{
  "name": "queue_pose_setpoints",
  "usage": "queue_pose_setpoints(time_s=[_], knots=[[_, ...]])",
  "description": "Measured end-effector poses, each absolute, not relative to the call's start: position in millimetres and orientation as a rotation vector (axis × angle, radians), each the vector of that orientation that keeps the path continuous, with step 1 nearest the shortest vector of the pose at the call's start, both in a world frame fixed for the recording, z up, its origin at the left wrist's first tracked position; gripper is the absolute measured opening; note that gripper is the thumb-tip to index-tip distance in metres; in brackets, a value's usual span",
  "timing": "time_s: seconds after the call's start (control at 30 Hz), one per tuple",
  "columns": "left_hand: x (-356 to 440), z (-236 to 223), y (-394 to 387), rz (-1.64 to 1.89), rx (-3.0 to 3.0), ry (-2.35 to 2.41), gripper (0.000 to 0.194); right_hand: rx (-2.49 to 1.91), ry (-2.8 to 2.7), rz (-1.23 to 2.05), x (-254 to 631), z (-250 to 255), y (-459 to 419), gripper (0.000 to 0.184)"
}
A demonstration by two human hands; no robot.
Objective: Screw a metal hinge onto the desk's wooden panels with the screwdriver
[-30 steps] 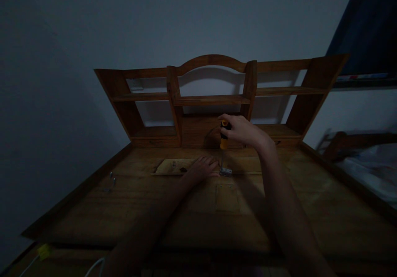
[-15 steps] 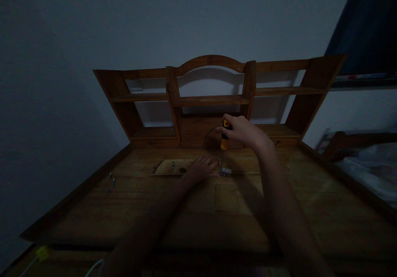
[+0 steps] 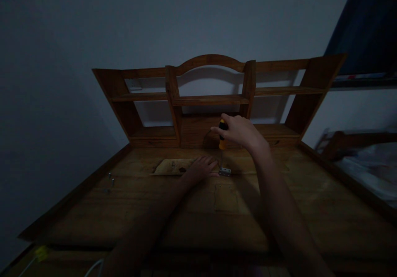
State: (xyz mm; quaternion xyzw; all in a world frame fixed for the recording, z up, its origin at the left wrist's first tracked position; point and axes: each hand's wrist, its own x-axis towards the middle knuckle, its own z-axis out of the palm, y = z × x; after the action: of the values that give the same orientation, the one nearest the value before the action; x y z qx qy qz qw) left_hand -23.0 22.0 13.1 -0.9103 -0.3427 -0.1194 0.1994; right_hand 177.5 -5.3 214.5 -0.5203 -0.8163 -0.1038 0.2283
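Observation:
A yellow-and-black screwdriver [image 3: 222,144] stands nearly upright in my right hand [image 3: 243,131], whose fingers wrap the handle. Its thin shaft runs down to the left end of a small metal hinge [image 3: 225,171], though the tip's exact contact is too dark to make out. My left hand [image 3: 202,166] lies flat, fingers stretched, on a long narrow wooden strip [image 3: 167,167] just left of the hinge. Part of this strip is covered by that hand, and its left end looks rough. Nearer to me, a small square wooden piece [image 3: 226,198] lies on the desk.
Several small screws [image 3: 113,181] rest on the left of the wooden desktop [image 3: 133,210]. A wooden shelf unit [image 3: 211,100] rises along the back against the wall. At the lower left edge are a yellow object [image 3: 41,252] and a white cable [image 3: 94,265].
The fingers of my right hand have shifted round the screwdriver handle, with the thumb now extended to the left. My left hand and the hinge hold their places.

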Motion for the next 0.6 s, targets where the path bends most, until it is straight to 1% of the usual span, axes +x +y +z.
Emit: queue_pose_setpoints(time_s=[0.1, 0.17, 0.27, 0.3, 0.37, 0.43, 0.53, 0.6], knots=[[-22.8, 14.9, 20.7, -0.333, -2.539, -0.964, 0.058, -1.34, -2.313, -0.191, 178.8, 215.5, -3.4, 0.04], [-22.8, 15.3, 20.6, -0.33, -2.538, -0.969, 0.059, -1.23, -2.363, -0.09, 181.4, 215.7, -0.4, 0.038], [-22.9, 14.0, 21.7, -0.312, -2.534, -0.972, 0.059, -1.256, -2.345, -0.132, 182.6, 214.5, 2.4, 0.035], [-23.0, 13.4, 22.3, -0.31, -2.53, -0.978, 0.059, -1.316, -2.316, -0.197, 182.0, 213.8, 2.5, 0.036], [-23.1, 12.4, 23.1, -0.311, -2.531, -0.981, 0.059, -1.436, -2.253, -0.308, 180.8, 212.8, 2.2, 0.046], [-23.1, 12.5, 23.1, -0.321, -2.536, -0.98, 0.059, -1.451, -2.237, -0.309, 181.3, 212.8, 2.4, 0.05], [-23.1, 14.7, 21.7, -0.321, -2.54, -0.979, 0.059, -1.282, -2.326, -0.126, 186.4, 214.2, 4.8, 0.039], [-23.0, 16.6, 20.4, -0.321, -2.541, -0.985, 0.057, -1.159, -2.386, -0.001, 190.3, 215.2, 6.5, 0.038]])
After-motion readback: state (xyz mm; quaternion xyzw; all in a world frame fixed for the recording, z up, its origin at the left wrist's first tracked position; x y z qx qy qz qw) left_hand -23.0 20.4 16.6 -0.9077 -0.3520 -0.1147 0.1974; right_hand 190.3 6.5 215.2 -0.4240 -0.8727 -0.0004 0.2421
